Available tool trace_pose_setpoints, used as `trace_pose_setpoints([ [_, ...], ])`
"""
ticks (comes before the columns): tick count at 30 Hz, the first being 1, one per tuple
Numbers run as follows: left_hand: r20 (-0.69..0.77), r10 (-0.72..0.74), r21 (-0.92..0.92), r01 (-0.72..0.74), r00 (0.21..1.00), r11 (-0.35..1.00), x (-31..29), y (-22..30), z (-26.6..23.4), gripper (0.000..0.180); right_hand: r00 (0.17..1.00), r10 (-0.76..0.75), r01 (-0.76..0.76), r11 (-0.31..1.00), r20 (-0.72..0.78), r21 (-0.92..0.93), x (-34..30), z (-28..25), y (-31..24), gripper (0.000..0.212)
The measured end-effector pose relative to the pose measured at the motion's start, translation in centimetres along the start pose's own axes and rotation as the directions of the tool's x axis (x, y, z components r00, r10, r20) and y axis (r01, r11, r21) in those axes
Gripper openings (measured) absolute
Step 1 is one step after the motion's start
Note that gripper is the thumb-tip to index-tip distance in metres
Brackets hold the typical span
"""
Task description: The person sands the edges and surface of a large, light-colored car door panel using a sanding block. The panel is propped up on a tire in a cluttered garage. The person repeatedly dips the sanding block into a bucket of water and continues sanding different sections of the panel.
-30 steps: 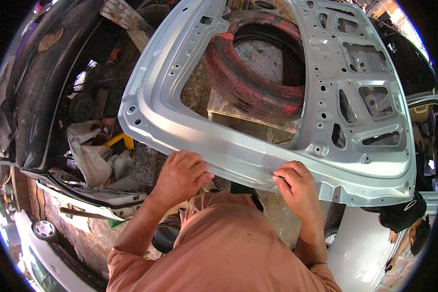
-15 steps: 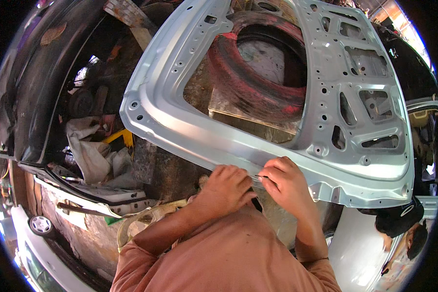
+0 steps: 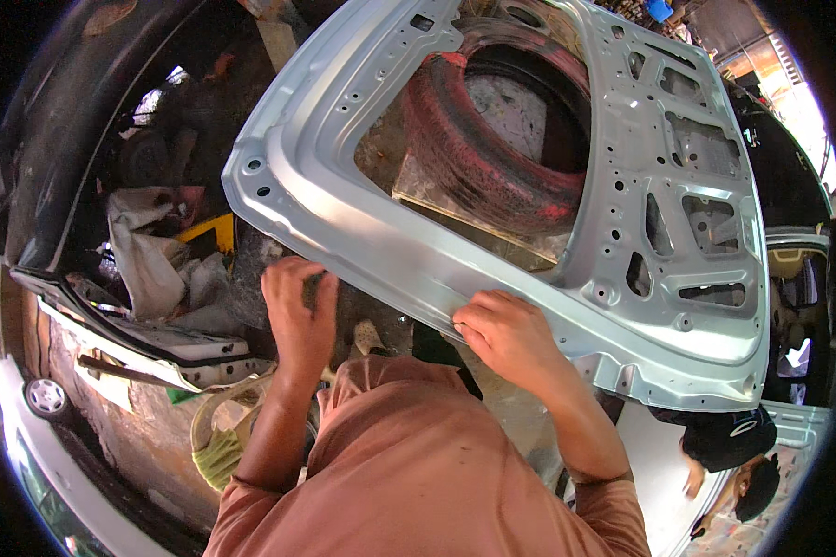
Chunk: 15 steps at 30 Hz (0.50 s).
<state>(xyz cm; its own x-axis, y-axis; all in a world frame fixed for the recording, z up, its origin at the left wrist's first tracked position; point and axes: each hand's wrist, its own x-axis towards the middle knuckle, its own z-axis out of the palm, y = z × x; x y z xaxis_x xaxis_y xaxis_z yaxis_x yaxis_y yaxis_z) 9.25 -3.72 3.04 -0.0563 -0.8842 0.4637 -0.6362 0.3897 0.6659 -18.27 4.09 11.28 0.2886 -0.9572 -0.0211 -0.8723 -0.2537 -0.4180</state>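
In the head view, a silver car panel [image 3: 409,251] with a large window opening spreads from 9 o'clock over 12 to 4 o'clock, its near edge just beyond the person's pink shirt [image 3: 437,464] at 6 o'clock. At 4 o'clock from the centre, the right hand [image 3: 503,330] is at that near edge, fingers curled and thumb drawn in toward the forefinger; whether it pinches something thin I cannot tell. The left hand [image 3: 297,302], between 8 and 9 o'clock, is loosely open beside the panel's edge, thumb apart from the bent fingers, with nothing visible in its grasp.

A red-smeared tyre [image 3: 464,158] at 1 o'clock blocks much of the view through the opening, lying over a pale board [image 3: 418,181]. A dark car body [image 3: 65,121] crowds in at 10 o'clock; crumpled pale cloth [image 3: 149,260] lies at 9, near a yellow piece [image 3: 212,232]. A white car [image 3: 28,446] stands at 8 o'clock, and a yellow-green bundle [image 3: 216,458] lies near the left forearm at 7 to 8. At 4 o'clock, just past the panel's lower corner, a co-worker in black [image 3: 729,441] bends beside a smooth white surface [image 3: 641,446]. Another dark vehicle [image 3: 780,158] stands at 2 o'clock.
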Motion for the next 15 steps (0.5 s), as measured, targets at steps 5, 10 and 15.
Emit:
trace_pose_setpoints([
  [5,0.201,-0.582,-0.568,0.578,0.788,0.586,-1.2,-2.0,2.6,0.030,0.998,-0.057,0.057,0.996,-0.001,-0.066,1.3,0.8,-0.6,0.007],
  [10,0.413,-0.620,-0.592,0.714,0.666,0.373,-0.4,-1.9,4.3,0.052,0.990,-0.127,0.136,0.979,0.068,-0.154,-1.2,0.0,1.0,0.009],
  [15,0.404,-0.596,-0.571,0.700,0.694,0.428,0.2,-1.0,3.8,0.054,0.981,-0.148,0.160,0.983,0.122,-0.093,-1.3,-0.9,1.6,0.012],
])
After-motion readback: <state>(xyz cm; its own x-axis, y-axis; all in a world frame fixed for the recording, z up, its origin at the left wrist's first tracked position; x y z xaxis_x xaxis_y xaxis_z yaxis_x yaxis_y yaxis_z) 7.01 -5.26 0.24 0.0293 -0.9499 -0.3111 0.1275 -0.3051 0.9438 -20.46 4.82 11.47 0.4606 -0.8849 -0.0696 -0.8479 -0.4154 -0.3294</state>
